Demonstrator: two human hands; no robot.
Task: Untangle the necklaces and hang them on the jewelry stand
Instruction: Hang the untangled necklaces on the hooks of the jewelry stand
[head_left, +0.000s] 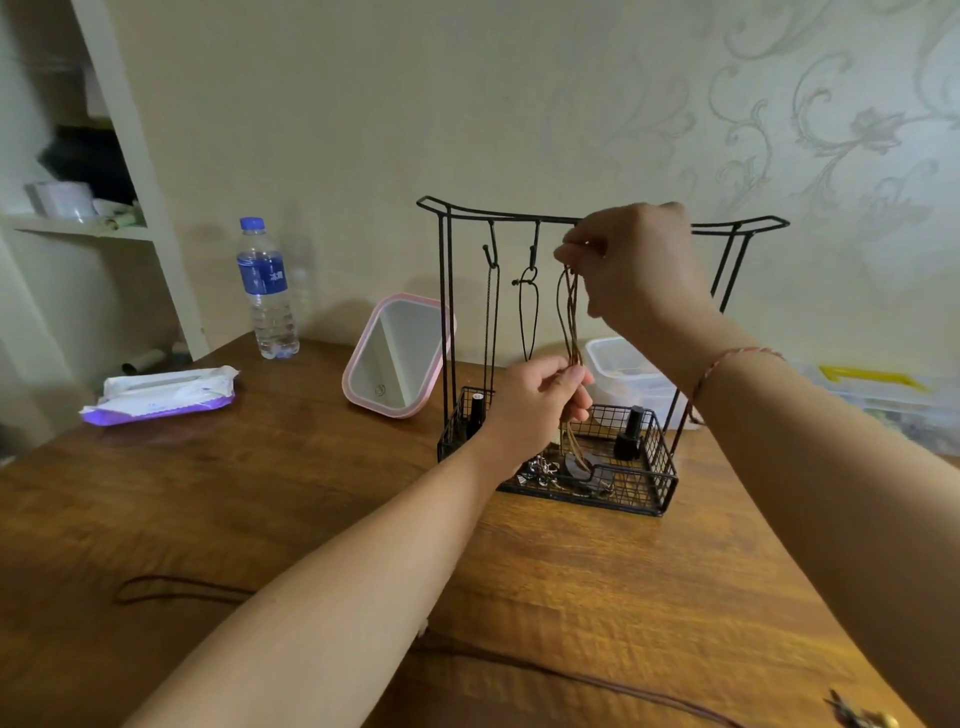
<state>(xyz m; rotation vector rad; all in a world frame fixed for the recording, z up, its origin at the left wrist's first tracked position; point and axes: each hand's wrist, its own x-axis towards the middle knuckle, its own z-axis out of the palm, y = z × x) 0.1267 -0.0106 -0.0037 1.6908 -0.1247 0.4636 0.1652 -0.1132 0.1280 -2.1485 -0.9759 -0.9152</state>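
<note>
Up top, right hand (636, 265) pinches brown cord necklace (570, 312) by the jewelry stand (447, 312) bar; left hand (535, 402) grips the cords lower down. Stand's wire basket (662, 480) holds 2 dark bottles (629, 434), necklace's pendant (579, 465) & small metal bits.

Brown cord necklace (570, 317) hangs taut beside black wire stand (447, 312).
</note>
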